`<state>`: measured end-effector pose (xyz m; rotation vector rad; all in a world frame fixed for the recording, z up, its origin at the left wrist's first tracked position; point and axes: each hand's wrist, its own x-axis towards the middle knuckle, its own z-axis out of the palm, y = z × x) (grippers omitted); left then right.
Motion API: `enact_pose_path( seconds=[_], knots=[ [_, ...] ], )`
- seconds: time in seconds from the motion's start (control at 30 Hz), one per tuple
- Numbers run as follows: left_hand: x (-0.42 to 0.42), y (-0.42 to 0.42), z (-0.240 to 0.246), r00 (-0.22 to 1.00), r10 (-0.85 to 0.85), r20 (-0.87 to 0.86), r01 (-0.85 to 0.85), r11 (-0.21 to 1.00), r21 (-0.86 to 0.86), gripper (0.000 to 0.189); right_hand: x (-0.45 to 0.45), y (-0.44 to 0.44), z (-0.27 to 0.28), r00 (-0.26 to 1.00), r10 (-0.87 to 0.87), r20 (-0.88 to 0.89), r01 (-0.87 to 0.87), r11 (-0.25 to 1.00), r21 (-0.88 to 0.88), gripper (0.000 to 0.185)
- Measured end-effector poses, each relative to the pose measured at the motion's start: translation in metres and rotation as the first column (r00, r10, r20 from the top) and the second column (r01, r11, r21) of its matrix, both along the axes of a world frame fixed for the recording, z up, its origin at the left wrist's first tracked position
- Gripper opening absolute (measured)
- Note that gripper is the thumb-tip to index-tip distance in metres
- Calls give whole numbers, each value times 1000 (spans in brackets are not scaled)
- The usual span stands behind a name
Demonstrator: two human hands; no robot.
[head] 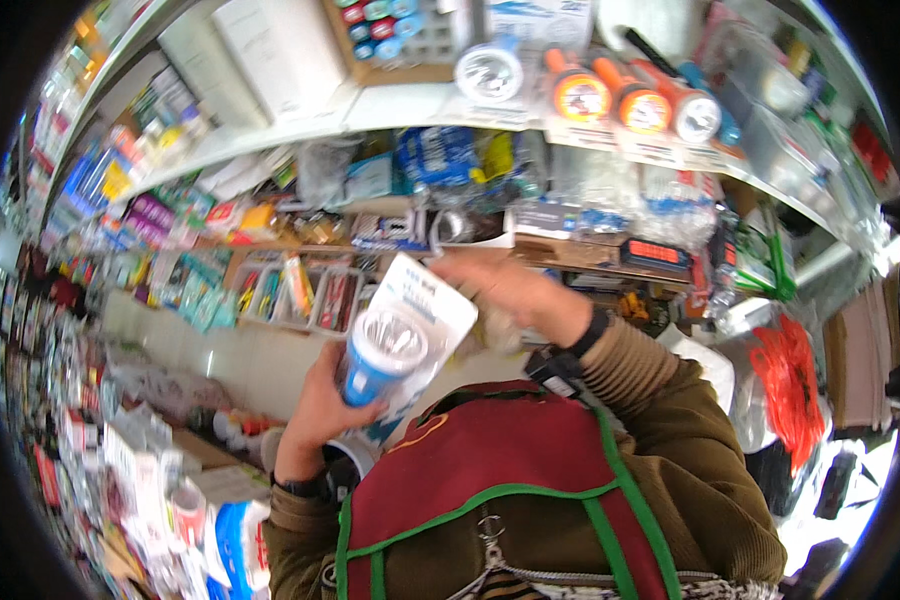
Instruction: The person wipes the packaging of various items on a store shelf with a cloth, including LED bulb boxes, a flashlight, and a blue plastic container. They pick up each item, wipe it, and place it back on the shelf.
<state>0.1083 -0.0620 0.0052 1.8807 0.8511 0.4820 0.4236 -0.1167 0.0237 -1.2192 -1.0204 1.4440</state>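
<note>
A blue and white flashlight (379, 352) in a blister pack with a white card back (435, 304) is held in my left hand (324, 411), its reflector facing up. My left thumb and fingers wrap the lower part of the pack. Just beyond the pack's upper right corner is my right hand (506, 289), blurred, with its fingers stretched towards the card; whether they touch it is unclear. Several orange and red flashlights (581, 94) and a white-headed flashlight (489, 73) stand on the white shelf above.
Below the white shelf (405, 105), a brown ledge (570, 259) bears boxes and bagged goods. Plastic trays of pens or similar sticks (337, 300) lie left of the pack. A red plastic bag (787, 390) hangs at right. Crowded goods (135, 480) fill the lower left.
</note>
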Motion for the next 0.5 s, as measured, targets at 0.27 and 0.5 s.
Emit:
enact_pose_path(
  seconds=[0.27,0.5],
  knots=[
    [14,1,-2,949,279,-144,-207,901,381,78,-13,5,57,945,-208,252,22,810,586,36],
    [21,-2,-3,926,377,-21,-330,833,444,75,-54,13,20,388,-582,715,-321,642,696,36]
  ],
)
